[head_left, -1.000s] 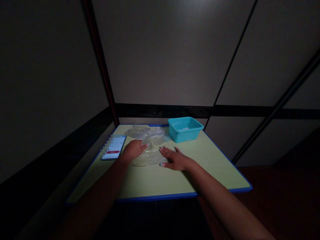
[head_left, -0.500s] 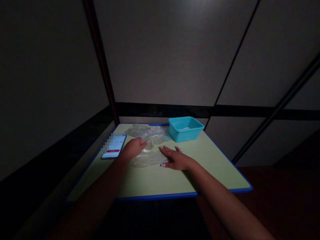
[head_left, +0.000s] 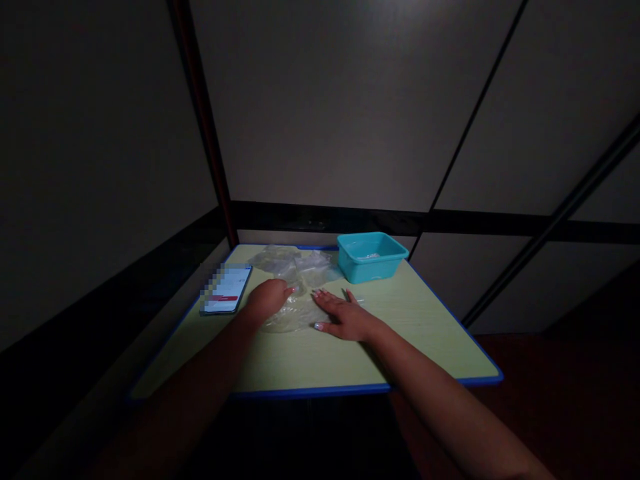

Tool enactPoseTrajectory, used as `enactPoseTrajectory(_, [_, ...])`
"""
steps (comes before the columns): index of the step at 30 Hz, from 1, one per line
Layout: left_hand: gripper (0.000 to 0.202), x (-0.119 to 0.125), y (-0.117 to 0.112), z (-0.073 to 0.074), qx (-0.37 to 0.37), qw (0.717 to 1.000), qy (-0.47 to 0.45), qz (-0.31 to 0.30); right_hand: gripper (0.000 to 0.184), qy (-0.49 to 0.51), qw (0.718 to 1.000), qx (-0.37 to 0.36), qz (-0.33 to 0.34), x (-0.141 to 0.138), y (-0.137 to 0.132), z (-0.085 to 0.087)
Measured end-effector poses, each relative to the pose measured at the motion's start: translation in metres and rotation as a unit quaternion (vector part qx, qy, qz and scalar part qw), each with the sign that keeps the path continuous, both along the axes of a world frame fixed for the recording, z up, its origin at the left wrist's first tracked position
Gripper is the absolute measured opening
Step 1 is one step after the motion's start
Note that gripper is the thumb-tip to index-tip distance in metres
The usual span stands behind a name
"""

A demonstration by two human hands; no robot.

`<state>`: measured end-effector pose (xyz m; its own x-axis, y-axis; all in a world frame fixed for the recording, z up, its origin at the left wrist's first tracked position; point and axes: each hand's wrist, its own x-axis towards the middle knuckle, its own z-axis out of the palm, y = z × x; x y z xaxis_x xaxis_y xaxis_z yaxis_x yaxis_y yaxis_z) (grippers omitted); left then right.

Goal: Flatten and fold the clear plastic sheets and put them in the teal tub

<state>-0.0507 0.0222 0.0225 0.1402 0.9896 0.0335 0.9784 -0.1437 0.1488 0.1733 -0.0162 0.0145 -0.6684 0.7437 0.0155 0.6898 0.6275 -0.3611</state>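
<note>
Crumpled clear plastic bags (head_left: 286,323) lie on the table in front of me; where one ends and another starts is hard to see. My left hand (head_left: 267,298) is closed at their left side, thumb pointing right, with plastic in its grip. Its curled fingers are mostly hidden behind the back of the hand. To the right, my right hand (head_left: 346,318) lies flat and palm down, fingers spread, over the right edge of the plastic nearest me.
The light-coloured table (head_left: 430,340) has a blue rim. A turquoise basket (head_left: 375,267) with something pale inside stands at the back right. A lit phone (head_left: 230,291) lies at the left edge. Dark panelled walls (head_left: 325,120) close off the back and left.
My right hand has slid slightly left across the plastic. My left hand has shifted a little, still gripping it. The basket and phone stay in place.
</note>
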Motion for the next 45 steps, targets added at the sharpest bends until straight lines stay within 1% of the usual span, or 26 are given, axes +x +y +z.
enactPoseTrajectory(4, [0.043,-0.001,0.001,0.001,0.022,0.999,-0.023,-0.011,0.073,-0.017,1.000,-0.005,0.004,0.000,0.000,0.000])
enactPoseTrajectory(6, [0.043,-0.003,0.002,0.002,0.056,0.998,-0.039,-0.012,0.073,-0.022,1.000,-0.007,0.002,0.000,-0.001,0.001])
enactPoseTrajectory(9, [0.037,-0.008,0.005,0.002,0.124,0.991,-0.040,-0.003,0.073,-0.026,1.000,-0.010,0.000,0.000,-0.002,0.002])
enactPoseTrajectory(11, [0.034,-0.010,0.007,0.000,0.145,0.988,-0.046,-0.009,0.070,-0.029,1.000,-0.009,-0.002,0.000,-0.003,0.003])
enactPoseTrajectory(12, [0.034,-0.011,0.007,-0.001,0.140,0.988,-0.054,-0.023,0.069,-0.031,0.999,-0.009,-0.002,0.000,-0.004,0.003])
enactPoseTrajectory(14, [0.034,-0.011,0.007,-0.004,0.115,0.988,-0.068,-0.074,0.068,-0.035,0.999,-0.011,-0.004,0.000,-0.004,0.004])
enactPoseTrajectory(16, [0.038,-0.009,0.006,-0.007,0.086,0.988,-0.062,-0.110,0.069,-0.038,0.999,-0.013,-0.004,0.000,-0.005,0.004])
enactPoseTrajectory(18, [0.050,-0.007,0.003,-0.010,0.060,0.991,-0.042,-0.109,0.069,-0.040,0.999,-0.015,-0.005,0.000,-0.005,0.004])
enactPoseTrajectory(21, [0.062,-0.003,-0.002,-0.012,0.039,0.995,-0.020,-0.095,0.057,-0.030,0.999,-0.025,-0.019,0.000,-0.007,0.005])
enactPoseTrajectory(23, [0.065,0.000,-0.005,-0.011,0.036,0.994,-0.014,-0.098,0.052,-0.010,0.999,-0.029,-0.042,0.002,-0.007,0.006])
enactPoseTrajectory(28, [0.069,0.006,-0.011,-0.009,0.013,0.994,-0.008,-0.107,0.053,0.046,0.995,0.000,-0.090,0.009,-0.005,0.008])
enactPoseTrajectory(30, [0.071,0.006,-0.011,-0.011,0.007,0.994,-0.009,-0.108,0.054,0.050,0.994,-0.001,-0.098,0.011,-0.004,0.008])
enactPoseTrajectory(33, [0.071,0.006,-0.009,-0.015,-0.003,0.995,-0.004,-0.102,0.054,0.031,0.995,-0.009,-0.098,0.009,-0.003,0.006])
enactPoseTrajectory(37, [0.070,0.006,-0.008,-0.017,-0.017,0.996,0.004,-0.089,0.053,-0.026,0.996,-0.028,-0.075,0.004,-0.006,0.003])
enactPoseTrajectory(40, [0.065,0.009,-0.008,-0.016,0.017,0.995,-0.011,-0.102,0.055,-0.033,0.997,-0.024,-0.060,0.004,-0.005,0.002])
enactPoseTrajectory(42, [0.056,0.011,-0.007,-0.014,0.065,0.990,-0.040,-0.116,0.054,-0.003,0.997,0.007,-0.078,0.009,-0.001,0.003])
enactPoseTrajectory(45, [0.031,0.013,-0.004,-0.011,0.110,0.973,-0.107,-0.172,0.049,0.058,0.983,0.086,-0.151,0.025,0.011,0.006])
